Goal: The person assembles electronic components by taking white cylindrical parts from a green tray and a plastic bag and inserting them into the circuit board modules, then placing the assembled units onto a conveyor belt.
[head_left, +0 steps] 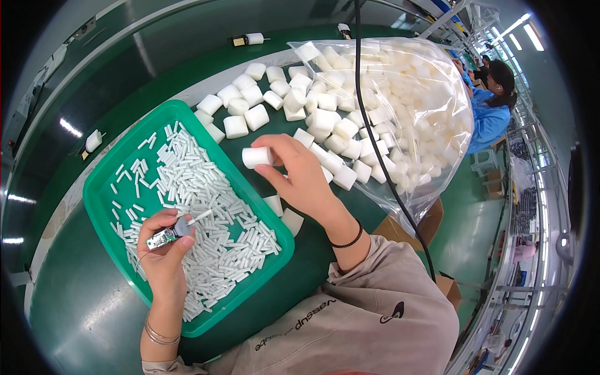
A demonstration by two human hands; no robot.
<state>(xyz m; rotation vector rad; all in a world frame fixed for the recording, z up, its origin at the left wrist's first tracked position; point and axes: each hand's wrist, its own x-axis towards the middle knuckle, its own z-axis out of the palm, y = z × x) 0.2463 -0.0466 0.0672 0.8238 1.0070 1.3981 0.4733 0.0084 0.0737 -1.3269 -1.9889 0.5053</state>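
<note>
My left hand (pixel 166 253) is closed round a small electronic assembly (pixel 165 237) with a green circuit board and a grey end, held above the green tray (pixel 99 206). A thin white stick (pixel 201 217) juts out of its grey end toward the right. My right hand (pixel 299 172) pinches a white foam cylinder (pixel 255 157) between thumb and fingers, just right of the tray's rim. Beneath my left hand, many short white sticks (pixel 206 250) lie loose in the tray. Beyond my right hand are more foam cylinders (pixel 236 127), heaped on the table.
A clear plastic bag (pixel 431 112) full of foam cylinders lies at the right, its mouth toward the heap. A black cable (pixel 364 119) hangs across it. Along the back stand finished-looking assemblies (pixel 249 39) with white cylinders. A co-worker in blue (pixel 487 119) sits at far right.
</note>
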